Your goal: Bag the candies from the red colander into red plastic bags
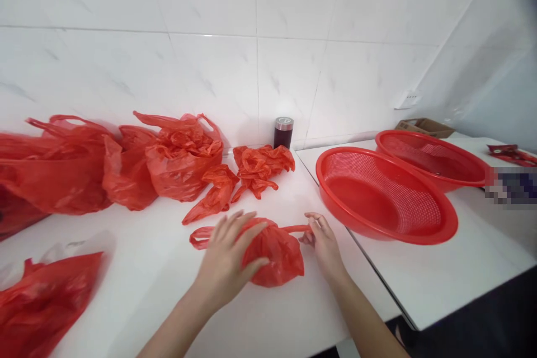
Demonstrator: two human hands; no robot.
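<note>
A red plastic bag [277, 260] lies bunched on the white table in front of me, its contents hidden. One loop handle sticks out to the left of it; the other stretches right as a thin twisted strip. My left hand [224, 260] is over the bag's left side, fingers spread and thumb apart; whether it touches the plastic is hard to see. With curled fingers, my right hand [323, 243] pinches the end of the right handle. Just behind the bag are two crumpled red bags [218, 193], the farther one [264, 165] near the wall.
Several filled red bags [184, 162] line the wall at left. Another red bag [50, 296] lies at front left. A dark lidded cup [283, 133] stands by the wall. Two red perforated baskets [361, 201] sit right, past a table seam, with a cardboard box [423, 127] behind.
</note>
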